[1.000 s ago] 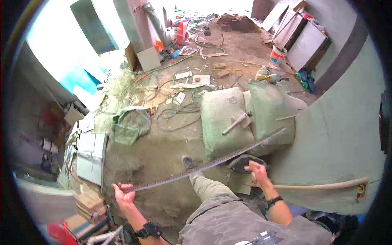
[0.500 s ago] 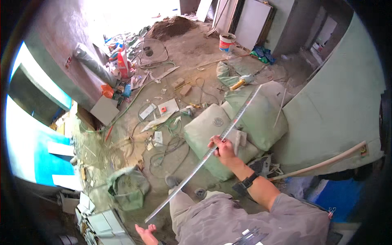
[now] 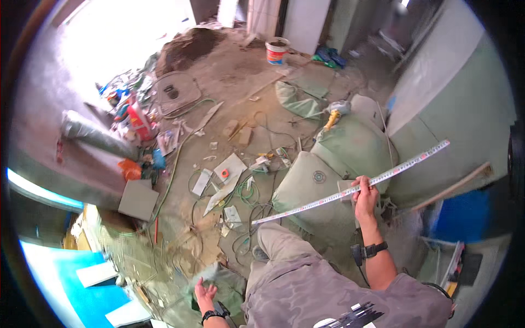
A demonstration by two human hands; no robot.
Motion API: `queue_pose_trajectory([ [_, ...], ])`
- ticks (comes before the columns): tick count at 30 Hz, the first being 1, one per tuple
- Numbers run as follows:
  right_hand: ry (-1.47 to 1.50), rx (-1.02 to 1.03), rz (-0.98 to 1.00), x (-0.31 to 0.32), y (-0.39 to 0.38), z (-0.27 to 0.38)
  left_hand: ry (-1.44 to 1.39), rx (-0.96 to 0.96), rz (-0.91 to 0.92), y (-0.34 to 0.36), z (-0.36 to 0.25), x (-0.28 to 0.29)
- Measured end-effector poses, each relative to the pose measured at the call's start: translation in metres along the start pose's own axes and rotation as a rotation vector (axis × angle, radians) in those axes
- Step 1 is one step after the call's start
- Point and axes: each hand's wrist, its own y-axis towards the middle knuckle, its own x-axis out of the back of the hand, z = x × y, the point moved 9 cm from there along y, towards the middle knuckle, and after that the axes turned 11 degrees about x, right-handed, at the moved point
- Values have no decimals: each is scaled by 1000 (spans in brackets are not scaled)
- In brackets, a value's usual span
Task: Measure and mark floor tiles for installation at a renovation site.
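Note:
My right hand point(image 3: 365, 198) is closed round a long, thin, pale ruler point(image 3: 408, 163) with graduation marks, gripping it near its middle. The ruler slants from beside my knee up toward the green-grey wall on the right. Below it lie plump pale-green sacks point(image 3: 306, 186). Lower down, my left hand point(image 3: 205, 294) is empty, palm turned up and fingers apart, away from the ruler. A crumpled green sack point(image 3: 227, 287) lies just beyond that hand. Each wrist wears a dark band.
A power tool with a yellow grip point(image 3: 332, 116) rests by the sacks. Hoses and cords point(image 3: 243, 191) tangle over the dusty floor among white tile pieces point(image 3: 232, 169). Farther off stand a white-and-red bucket point(image 3: 276, 52) and a dirt heap point(image 3: 188, 49). A pale pipe point(image 3: 454, 188) lies at right.
My right hand has moved right with the ruler, which has swung to a flatter slant and away from my left hand. My left hand stays open. The whole view has turned and shifted.

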Motion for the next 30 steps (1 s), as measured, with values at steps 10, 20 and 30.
queue_pose_trajectory([
  [10,325,-403,-412,-101,28,-174,535,-19,353,14,-245,-344],
  [20,560,-614,-360,-350,56,-204,481,58,968,-86,-383,-662],
  [30,70,-830,-26,-508,71,-238,787,96,979,28,-564,-894],
])
